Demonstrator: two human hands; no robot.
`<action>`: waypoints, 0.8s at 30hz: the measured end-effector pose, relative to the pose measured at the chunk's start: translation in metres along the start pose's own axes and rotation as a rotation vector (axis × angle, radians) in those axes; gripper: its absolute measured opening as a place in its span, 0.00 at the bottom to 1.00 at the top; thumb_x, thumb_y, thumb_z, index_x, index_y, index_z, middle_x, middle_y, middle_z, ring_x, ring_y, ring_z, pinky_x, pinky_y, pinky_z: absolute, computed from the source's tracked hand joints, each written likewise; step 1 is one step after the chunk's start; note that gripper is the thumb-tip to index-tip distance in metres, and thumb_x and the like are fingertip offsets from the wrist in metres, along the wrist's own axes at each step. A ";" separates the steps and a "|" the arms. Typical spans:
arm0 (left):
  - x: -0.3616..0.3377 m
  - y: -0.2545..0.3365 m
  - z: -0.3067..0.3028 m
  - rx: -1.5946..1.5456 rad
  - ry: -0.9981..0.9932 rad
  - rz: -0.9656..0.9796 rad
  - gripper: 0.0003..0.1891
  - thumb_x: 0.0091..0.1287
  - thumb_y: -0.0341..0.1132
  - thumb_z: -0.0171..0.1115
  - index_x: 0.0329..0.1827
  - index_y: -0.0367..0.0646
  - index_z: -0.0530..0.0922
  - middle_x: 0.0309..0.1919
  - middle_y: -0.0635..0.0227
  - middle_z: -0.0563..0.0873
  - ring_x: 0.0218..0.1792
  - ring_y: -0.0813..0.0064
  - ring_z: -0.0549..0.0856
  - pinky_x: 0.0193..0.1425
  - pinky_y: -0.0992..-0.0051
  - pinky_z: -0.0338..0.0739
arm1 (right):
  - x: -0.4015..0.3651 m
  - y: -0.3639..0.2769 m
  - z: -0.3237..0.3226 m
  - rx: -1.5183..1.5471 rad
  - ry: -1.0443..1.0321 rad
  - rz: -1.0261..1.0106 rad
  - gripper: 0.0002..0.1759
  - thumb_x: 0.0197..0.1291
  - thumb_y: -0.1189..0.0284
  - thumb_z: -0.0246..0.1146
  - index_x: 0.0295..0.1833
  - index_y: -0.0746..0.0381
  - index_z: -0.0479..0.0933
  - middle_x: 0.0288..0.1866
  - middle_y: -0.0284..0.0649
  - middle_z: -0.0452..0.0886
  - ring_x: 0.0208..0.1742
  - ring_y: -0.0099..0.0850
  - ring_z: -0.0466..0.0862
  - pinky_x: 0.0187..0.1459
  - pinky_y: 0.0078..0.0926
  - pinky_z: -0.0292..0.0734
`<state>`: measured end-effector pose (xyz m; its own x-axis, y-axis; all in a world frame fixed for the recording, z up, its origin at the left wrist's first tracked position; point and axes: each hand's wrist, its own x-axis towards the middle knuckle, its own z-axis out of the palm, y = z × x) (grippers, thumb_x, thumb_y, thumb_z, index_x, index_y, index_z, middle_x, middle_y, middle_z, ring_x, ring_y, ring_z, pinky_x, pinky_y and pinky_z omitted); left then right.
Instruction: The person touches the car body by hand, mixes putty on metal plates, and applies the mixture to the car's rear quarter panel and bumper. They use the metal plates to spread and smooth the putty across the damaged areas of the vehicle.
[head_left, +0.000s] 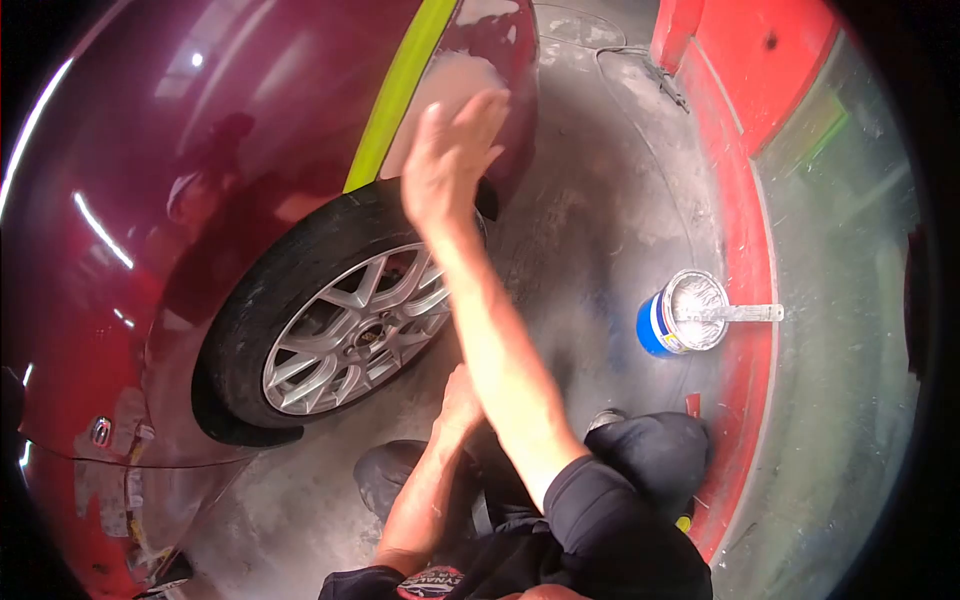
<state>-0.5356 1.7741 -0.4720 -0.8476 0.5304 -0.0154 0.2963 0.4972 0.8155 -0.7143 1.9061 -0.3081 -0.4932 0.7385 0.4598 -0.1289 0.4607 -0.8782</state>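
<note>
My right hand (452, 150) is raised against the sanded, greyish patch (462, 75) of the dark red car body (270, 90), just above the wheel. Its fingers are stretched out and it holds nothing. A yellow-green tape strip (400, 95) runs along the panel left of this hand. Lower down, my left hand (460, 402) is near my right forearm and beside the silver-rimmed wheel (365, 335); its fingers are mostly hidden, so what it holds, if anything, does not show.
On the floor to the right stands a blue and white can (660, 325) of pale filler, with a flat spatula (750, 313) across its top. Beyond it runs a red panel edge (765, 380). A cable lies on the grey floor (590, 200). My knees are bent below.
</note>
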 end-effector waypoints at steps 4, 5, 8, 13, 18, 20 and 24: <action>0.005 0.014 -0.012 0.215 -0.122 -0.096 0.21 0.71 0.44 0.58 0.32 0.30 0.82 0.30 0.39 0.84 0.37 0.39 0.85 0.42 0.50 0.79 | 0.081 0.062 -0.015 0.222 -0.021 0.108 0.44 0.75 0.50 0.38 0.75 0.83 0.48 0.79 0.73 0.45 0.82 0.58 0.47 0.78 0.48 0.48; 0.005 0.007 -0.010 0.212 -0.125 -0.082 0.22 0.71 0.45 0.58 0.33 0.30 0.82 0.31 0.39 0.83 0.38 0.40 0.85 0.41 0.50 0.79 | 0.088 0.068 -0.019 0.327 -0.038 0.266 0.44 0.74 0.50 0.38 0.72 0.85 0.52 0.77 0.75 0.50 0.80 0.58 0.52 0.77 0.46 0.50; 0.007 -0.003 -0.003 0.241 -0.143 -0.074 0.22 0.71 0.45 0.58 0.32 0.30 0.82 0.31 0.40 0.84 0.38 0.39 0.85 0.42 0.50 0.79 | 0.063 0.095 -0.004 0.315 0.001 0.418 0.47 0.74 0.47 0.38 0.75 0.84 0.46 0.79 0.74 0.43 0.82 0.59 0.45 0.80 0.47 0.41; 0.011 -0.004 0.002 0.206 -0.048 -0.024 0.20 0.72 0.44 0.58 0.33 0.32 0.83 0.30 0.40 0.84 0.37 0.40 0.86 0.42 0.51 0.80 | 0.004 0.039 -0.011 0.279 -0.116 0.048 0.48 0.76 0.42 0.33 0.79 0.77 0.43 0.82 0.67 0.39 0.84 0.55 0.40 0.81 0.44 0.35; 0.017 0.027 -0.010 -0.449 0.456 -0.072 0.17 0.77 0.41 0.57 0.37 0.32 0.80 0.30 0.62 0.85 0.32 0.71 0.81 0.38 0.70 0.75 | -0.034 0.080 -0.098 -0.114 -0.117 -0.042 0.35 0.72 0.52 0.59 0.69 0.72 0.70 0.69 0.55 0.75 0.71 0.42 0.74 0.71 0.37 0.66; 0.016 0.045 -0.016 -0.695 0.557 -0.053 0.20 0.80 0.46 0.53 0.46 0.34 0.81 0.30 0.82 0.79 0.35 0.87 0.71 0.38 0.78 0.71 | -0.046 0.121 -0.141 0.108 -0.547 0.263 0.32 0.69 0.52 0.64 0.62 0.71 0.77 0.54 0.46 0.83 0.60 0.37 0.80 0.64 0.33 0.71; 0.019 0.061 -0.006 -0.984 0.535 -0.048 0.21 0.80 0.49 0.53 0.44 0.38 0.82 0.33 0.85 0.77 0.35 0.89 0.67 0.41 0.83 0.64 | -0.063 0.110 -0.162 0.690 -0.827 0.616 0.20 0.72 0.57 0.62 0.47 0.65 0.84 0.40 0.27 0.82 0.43 0.19 0.76 0.49 0.23 0.72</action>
<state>-0.5365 1.8108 -0.4190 -0.9990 0.0442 -0.0015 -0.0180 -0.3759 0.9265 -0.5579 1.9907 -0.4122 -0.9942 0.0922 -0.0553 0.0146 -0.3936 -0.9192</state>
